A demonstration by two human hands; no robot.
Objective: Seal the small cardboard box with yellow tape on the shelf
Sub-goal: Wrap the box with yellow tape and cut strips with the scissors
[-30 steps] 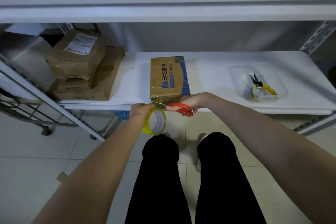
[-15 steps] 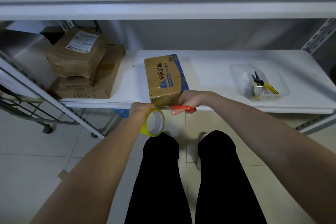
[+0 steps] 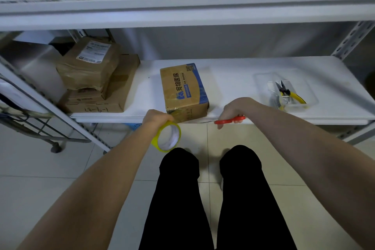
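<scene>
Left hand (image 3: 155, 118) is curled round the yellow tape roll (image 3: 166, 137), holding it just under the shelf edge by the box's near left corner. Right hand (image 3: 233, 109) grips the red scissors (image 3: 229, 121) and has swung out to the right, apart from the box; half a second ago its blades sat at the strip between roll and box. I take that as the cut made (I cannot make out the loose end itself), so what remains is probably smoothing the strip down.

By size, then. The shelf (image 3: 233, 71) is a flat white board, smooth, on perforated angle uprights. At its left stands a stack of brown parcels (image 3: 91, 67), crumpled and wrapped in glossy tape. The small cardboard box (image 3: 182, 89) sits at the front edge near the middle, slightly skewed: brown card, a blue printed band, a shiny wrinkled film over its near end. Well to the right, a shallow clear tray (image 3: 261, 79) holds yellow-handled pliers (image 3: 290, 95). The roll is a thin translucent ring with a pale core; the scissors are slim.
</scene>
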